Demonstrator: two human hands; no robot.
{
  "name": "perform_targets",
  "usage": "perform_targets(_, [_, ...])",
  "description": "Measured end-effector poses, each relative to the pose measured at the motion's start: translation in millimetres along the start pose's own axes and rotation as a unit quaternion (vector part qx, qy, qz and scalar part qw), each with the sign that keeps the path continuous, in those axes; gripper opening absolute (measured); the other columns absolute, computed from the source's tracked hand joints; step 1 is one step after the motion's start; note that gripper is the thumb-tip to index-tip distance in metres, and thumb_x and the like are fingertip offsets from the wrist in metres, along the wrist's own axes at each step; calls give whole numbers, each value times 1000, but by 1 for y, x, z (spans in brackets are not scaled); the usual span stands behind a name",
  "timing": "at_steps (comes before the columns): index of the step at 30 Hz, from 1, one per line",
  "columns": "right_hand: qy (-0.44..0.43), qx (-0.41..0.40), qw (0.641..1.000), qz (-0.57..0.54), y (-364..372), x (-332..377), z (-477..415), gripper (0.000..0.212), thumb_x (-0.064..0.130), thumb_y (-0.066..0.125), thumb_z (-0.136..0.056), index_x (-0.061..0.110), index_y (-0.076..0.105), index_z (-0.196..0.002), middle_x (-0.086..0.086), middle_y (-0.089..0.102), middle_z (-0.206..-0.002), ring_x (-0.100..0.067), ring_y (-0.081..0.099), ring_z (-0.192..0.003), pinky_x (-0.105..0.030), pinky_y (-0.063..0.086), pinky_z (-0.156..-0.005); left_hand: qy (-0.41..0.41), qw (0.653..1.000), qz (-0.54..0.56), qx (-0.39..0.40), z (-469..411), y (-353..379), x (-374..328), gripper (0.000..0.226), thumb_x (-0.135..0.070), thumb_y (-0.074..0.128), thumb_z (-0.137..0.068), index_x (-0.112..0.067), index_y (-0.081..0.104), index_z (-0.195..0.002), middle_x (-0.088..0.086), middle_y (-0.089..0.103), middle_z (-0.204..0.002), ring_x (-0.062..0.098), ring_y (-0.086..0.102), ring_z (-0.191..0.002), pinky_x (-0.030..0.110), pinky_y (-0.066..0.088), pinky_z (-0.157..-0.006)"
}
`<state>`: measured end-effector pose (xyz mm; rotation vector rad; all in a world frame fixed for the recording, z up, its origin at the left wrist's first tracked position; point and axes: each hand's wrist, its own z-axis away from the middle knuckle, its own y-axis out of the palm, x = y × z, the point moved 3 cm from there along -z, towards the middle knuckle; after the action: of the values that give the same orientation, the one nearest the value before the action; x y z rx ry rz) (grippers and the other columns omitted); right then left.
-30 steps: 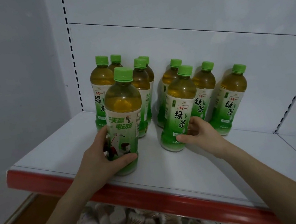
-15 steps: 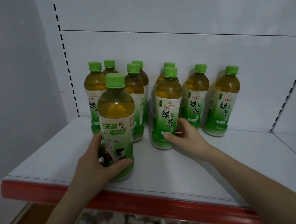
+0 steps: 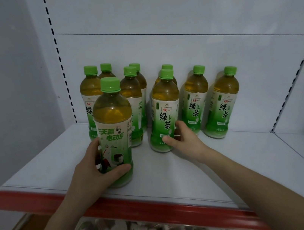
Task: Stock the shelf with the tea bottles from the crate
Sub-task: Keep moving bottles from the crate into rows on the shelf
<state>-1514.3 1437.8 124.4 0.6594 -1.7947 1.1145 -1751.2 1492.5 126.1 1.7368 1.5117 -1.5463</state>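
Green-capped tea bottles — amber liquid, green-and-white labels — stand upright on the shelf; left grip grasps the nearest bottle, right grip clasps the middle bottle.

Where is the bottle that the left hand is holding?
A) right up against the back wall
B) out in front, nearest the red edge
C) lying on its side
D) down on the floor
B: the left hand grips the front bottle, which stands upright on the shelf, closer to the red edge than any other bottle.
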Motion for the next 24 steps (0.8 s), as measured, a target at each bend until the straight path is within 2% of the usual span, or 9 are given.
perform_targets(5, [20,11,1000,2,-2,1,2,63,20,62,-86,12,28,-138,-4,48,-137,-12,49,-114,-26,43,-95,-2,999,4,34,-1,-2,0,93,-84,63,-16,-60,32,-100,-33,48,-101,-10,50,-92,16,44,-75])
perform_targets(9, [17,-10,999,50,-15,12,16,66,26,64,-84,11,31,-138,1,50,-120,-13,51,-108,-23,43,-88,2,996,24,82,-1,-8,-4,71,-36,86,-51,-51,38,-101,-23,54,-102,-4,57,-90,21,52,-81])
perform_targets(11, [-8,-34,999,39,-23,20,28,57,26,64,-83,11,40,-133,1,55,-110,-10,56,-98,-19,47,-83,5,998,18,65,-1,-6,-5,76,-48,87,-38,-50,44,-100,-22,59,-98,-7,61,-87,16,54,-73])
perform_targets(13, [-34,-21,999,16,-26,29,42,42,24,64,-83,16,50,-122,0,62,-106,-7,60,-96,-24,52,-88,3,999,10,51,-1,4,-7,83,-64,80,-25,-50,48,-101,-19,64,-97,-5,62,-88,17,54,-72])
perform_targets(15, [-52,11,999,-1,-28,35,56,35,26,65,-80,24,54,-113,0,65,-107,-6,62,-98,-28,51,-92,6,999,9,42,0,23,-9,73,-48,86,-39,-48,48,-101,-18,64,-96,0,61,-90,26,54,-81])
perform_targets(16, [-59,23,998,-11,-29,38,62,37,28,65,-78,26,53,-113,0,65,-108,-6,63,-99,-27,51,-91,12,999,10,39,1,34,-14,70,-37,88,-47,-46,47,-102,-19,62,-94,-1,59,-90,24,52,-82])
perform_targets(18, [-63,31,997,-30,-33,43,72,48,34,65,-71,26,52,-117,2,64,-111,-4,62,-100,-23,51,-90,33,999,5,23,2,57,-24,69,-25,87,-54,-41,47,-107,-24,57,-89,-10,55,-83,4,45,-72])
perform_targets(21, [-70,12,996,-62,-46,44,76,55,34,69,-62,26,53,-113,7,65,-107,-3,64,-95,-21,53,-82,63,998,13,19,4,92,-38,65,-24,86,-57,-48,43,-100,-30,52,-84,-17,54,-75,-3,38,-62])
perform_targets(24, [-81,-41,994,-59,-66,38,78,37,23,74,-68,27,55,-100,8,66,-101,-4,66,-88,-22,55,-73,84,995,4,49,3,122,-51,68,-32,84,-58,-42,44,-113,-28,54,-90,-5,54,-84,3,40,-68])
